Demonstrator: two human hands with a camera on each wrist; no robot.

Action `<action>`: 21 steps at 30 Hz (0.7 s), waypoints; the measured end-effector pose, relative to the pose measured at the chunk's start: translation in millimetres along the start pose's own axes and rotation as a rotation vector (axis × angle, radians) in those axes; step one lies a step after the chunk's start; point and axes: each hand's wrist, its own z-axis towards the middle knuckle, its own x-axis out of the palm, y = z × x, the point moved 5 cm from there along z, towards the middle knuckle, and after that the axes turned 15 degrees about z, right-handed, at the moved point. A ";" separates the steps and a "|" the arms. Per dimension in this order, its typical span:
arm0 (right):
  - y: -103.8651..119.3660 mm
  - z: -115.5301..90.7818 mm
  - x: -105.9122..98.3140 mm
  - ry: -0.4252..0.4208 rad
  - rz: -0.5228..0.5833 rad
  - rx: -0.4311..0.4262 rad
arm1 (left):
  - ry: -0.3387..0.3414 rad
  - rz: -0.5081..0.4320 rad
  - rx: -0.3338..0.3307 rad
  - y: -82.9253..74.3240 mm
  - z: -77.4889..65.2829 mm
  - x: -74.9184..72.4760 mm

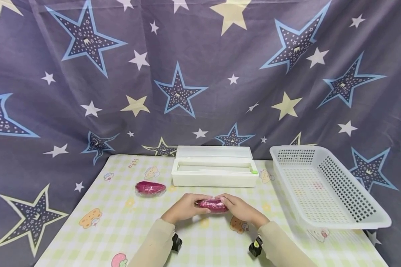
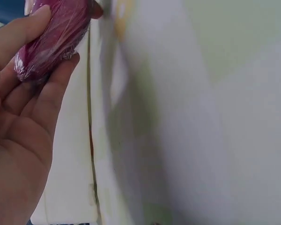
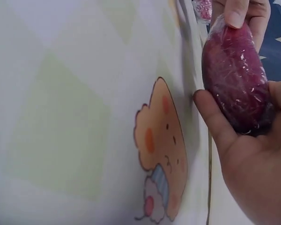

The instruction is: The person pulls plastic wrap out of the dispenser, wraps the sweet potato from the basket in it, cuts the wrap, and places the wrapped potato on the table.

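Between my two hands, low over the table, is a purple-red sweet potato [image 1: 214, 206] wrapped in shiny, wrinkled cling film. My left hand [image 1: 186, 206] grips its left end, thumb and fingers on opposite sides. At the other end, my right hand [image 1: 240, 210] holds it the same way. In the right wrist view the wrapped sweet potato [image 3: 235, 77] shows its film drawn tight, with glossy highlights. The left wrist view shows film bunched at the end of the sweet potato [image 2: 56, 35]. A second wrapped sweet potato [image 1: 150, 188] lies on the table to the left.
Behind my hands stands a white cling film dispenser box [image 1: 215, 180], its lid [image 1: 214, 152] raised and a green slider [image 1: 254, 172] at its right end. On the right sits a white plastic basket [image 1: 354, 224]. A checked cloth [image 1: 97, 244] covers the table; a star-patterned curtain [image 1: 200, 48] hangs behind.
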 end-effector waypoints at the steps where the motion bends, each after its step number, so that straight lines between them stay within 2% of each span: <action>1: -0.2 -0.5 -1.0 -0.003 0.011 0.001 | 0.007 -0.013 -0.004 -0.4 0.9 0.6; 7: -1.1 -2.4 -6.0 -0.045 0.113 -0.005 | 0.036 -0.113 -0.044 -3.6 4.8 3.8; 13: 0.3 -2.7 -6.7 -0.069 0.182 -0.004 | 0.033 -0.186 -0.047 -4.7 6.0 4.0; 16: 1.9 -3.1 -5.5 -0.042 0.218 -0.010 | 0.044 -0.269 -0.045 -2.4 6.8 4.3; 21: 3.2 -2.2 -2.0 0.053 0.297 -0.034 | 0.068 -0.464 -0.055 1.6 8.0 6.2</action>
